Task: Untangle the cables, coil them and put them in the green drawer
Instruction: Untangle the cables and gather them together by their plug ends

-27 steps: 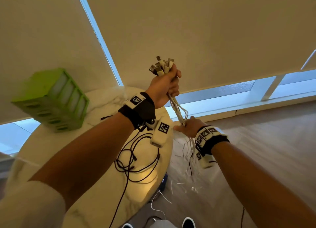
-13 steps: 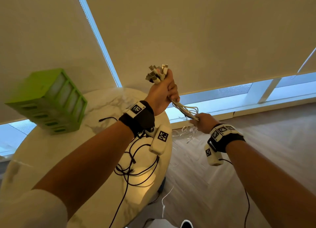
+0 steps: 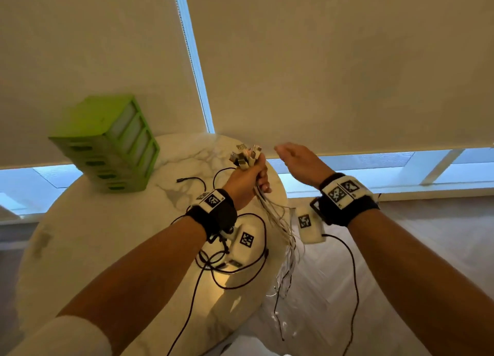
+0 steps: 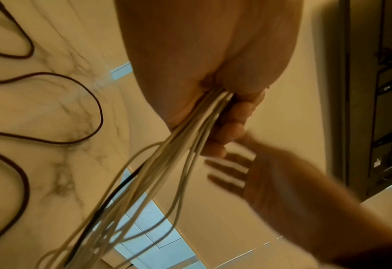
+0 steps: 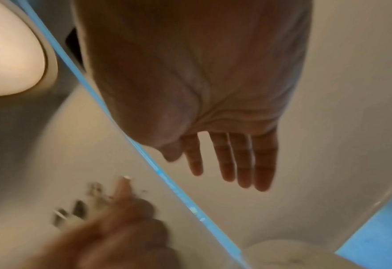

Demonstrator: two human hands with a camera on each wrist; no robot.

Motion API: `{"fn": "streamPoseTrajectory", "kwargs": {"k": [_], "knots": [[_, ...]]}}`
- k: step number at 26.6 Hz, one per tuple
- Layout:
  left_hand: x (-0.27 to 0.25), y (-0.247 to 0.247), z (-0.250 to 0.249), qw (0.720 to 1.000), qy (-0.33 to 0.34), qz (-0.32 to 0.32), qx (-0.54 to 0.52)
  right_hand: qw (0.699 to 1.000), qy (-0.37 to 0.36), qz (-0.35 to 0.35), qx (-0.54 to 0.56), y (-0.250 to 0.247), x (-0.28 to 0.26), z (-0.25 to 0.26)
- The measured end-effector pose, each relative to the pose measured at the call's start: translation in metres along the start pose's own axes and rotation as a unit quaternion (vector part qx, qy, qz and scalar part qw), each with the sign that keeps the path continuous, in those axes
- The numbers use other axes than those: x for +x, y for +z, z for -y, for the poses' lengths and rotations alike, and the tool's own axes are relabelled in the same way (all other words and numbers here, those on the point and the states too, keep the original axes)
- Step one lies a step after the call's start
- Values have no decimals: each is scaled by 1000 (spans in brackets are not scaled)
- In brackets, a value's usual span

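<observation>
Since half a second ago the right hand (image 3: 299,160) has let go of the white cables and risen; it now hovers beside the left hand (image 3: 247,180), at about the height of the plug ends, its fingers (image 5: 242,160) straight, spread and empty. Both hands have also dropped lower against the cream roller blind (image 3: 334,61).

Clenched in a fist, the left hand grips the bundle of thin white cables (image 3: 280,222) just below their plugs. The cluster of white and metal connector ends (image 3: 244,155) sticks up out of the top of the fist. Below the fist the strands fan out and hang loose past the edge of the worktop, down toward the pale wooden floor (image 3: 401,248). In the left wrist view the strands (image 4: 167,163) leave the fist between the palm and the curled fingers (image 4: 231,127), with one dark strand among them; the right hand (image 4: 270,172) appears there blurred, close by but not touching them.

On the round white marble worktop (image 3: 107,235) a thin black cable (image 3: 240,270) lies in loose, overlapping loops beneath the left wrist, with one end trailing off the near edge. Well apart from the hands, the lime-green plastic drawer unit (image 3: 112,144) stands at the far left of the worktop, its stacked drawers shut.
</observation>
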State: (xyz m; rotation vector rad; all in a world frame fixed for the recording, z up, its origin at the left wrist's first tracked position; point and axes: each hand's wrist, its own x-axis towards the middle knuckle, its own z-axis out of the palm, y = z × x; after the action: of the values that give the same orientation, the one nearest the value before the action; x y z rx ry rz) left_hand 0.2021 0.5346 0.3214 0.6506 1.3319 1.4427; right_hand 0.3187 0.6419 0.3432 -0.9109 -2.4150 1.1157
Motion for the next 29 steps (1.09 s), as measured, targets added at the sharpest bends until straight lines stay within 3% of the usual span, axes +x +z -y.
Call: {"fn": "streamPoseTrajectory", "kwargs": {"k": [2,3,7,12,19,26,29], "knots": [[-9,-11,-5,1000,6,3,18,994,-68,-1,87,15,8,49],[-14,-15,-6,999,13,6,35,992,-101,19,71,23,10,68],[-35,-48,-9,996,26,-19,78,965,-172,94,-171,71,18,109],[-62,-92,-15,995,45,-41,80,955,-227,63,-181,118,18,133],[-86,-152,-5,994,61,-70,51,950,-234,79,-192,174,18,168],[-99,-189,-1,993,87,-79,-17,913,-302,94,-259,206,15,194],[-96,-199,-5,993,89,-82,15,941,-254,64,-212,209,24,202]]}}
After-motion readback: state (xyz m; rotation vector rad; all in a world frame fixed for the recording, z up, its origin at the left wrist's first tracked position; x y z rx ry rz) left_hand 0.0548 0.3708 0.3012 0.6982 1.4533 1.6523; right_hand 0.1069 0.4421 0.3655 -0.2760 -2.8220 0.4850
